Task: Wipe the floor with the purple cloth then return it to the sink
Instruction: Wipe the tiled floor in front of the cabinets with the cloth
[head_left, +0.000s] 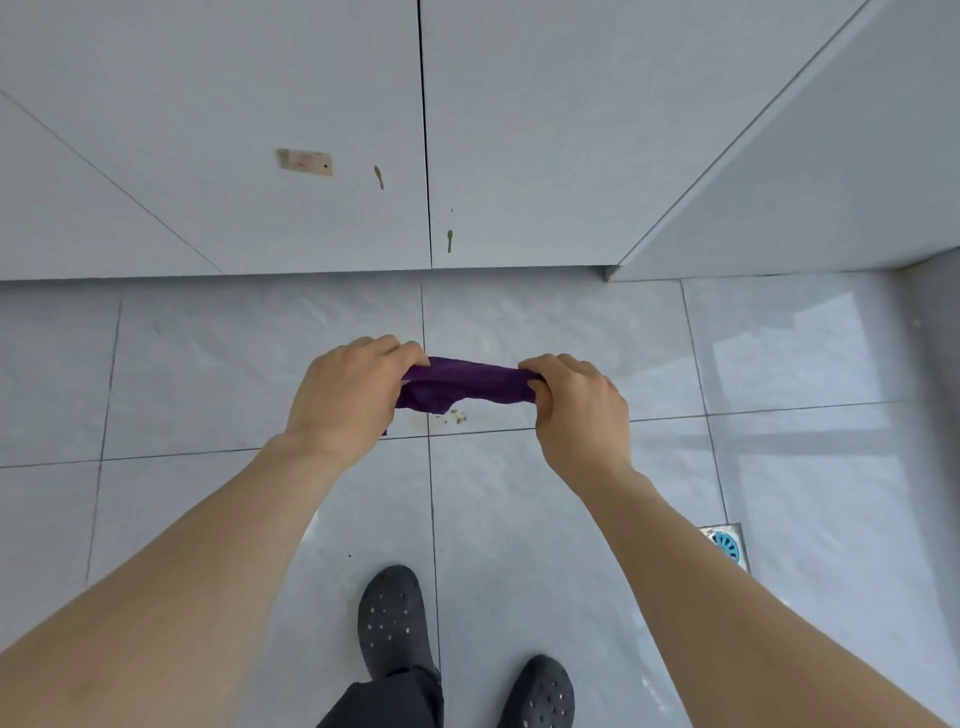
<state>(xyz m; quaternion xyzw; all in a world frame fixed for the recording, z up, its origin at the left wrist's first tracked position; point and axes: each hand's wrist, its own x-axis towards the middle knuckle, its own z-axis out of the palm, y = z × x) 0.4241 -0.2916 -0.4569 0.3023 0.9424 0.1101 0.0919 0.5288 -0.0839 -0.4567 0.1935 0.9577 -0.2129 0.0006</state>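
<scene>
Left hand (347, 396) and right hand (574, 402): both curled closed, each pinching one end of the purple cloth (464, 387). Fingers folded over the fabric, thumbs under, no spread. Cloth is bunched into a short band stretched between the two hands at frame centre, held in the air above the floor (545, 519), not touching it as far as I can tell.

Just below the cloth, centre frame: brown crumbs/stain (451, 417) on the tile near a grout crossing. Probably the wipe target. More brown streaks on the white cabinet doors (311, 104) in the upper half, not floor, so likely out of scope.

Outward: two black clogs (392, 621) at bottom centre, floor drain (726, 545) at lower right. Sink not in view.

Risks from here:
- Cloth stays bunched → small contact patch, smears the stain instead of lifting it. Needs opening or folding flat first.
- Pinch grips at the ends only → middle sags, one end could slip on lowering.
- Crumbs are loose → a fast swipe scatters them toward the drain or under the cabinet edge.
- Tile looks glossy; if it is wet, a footing slip when crouching.

Judgement: wipe not started yet, cloth is being readied.
</scene>
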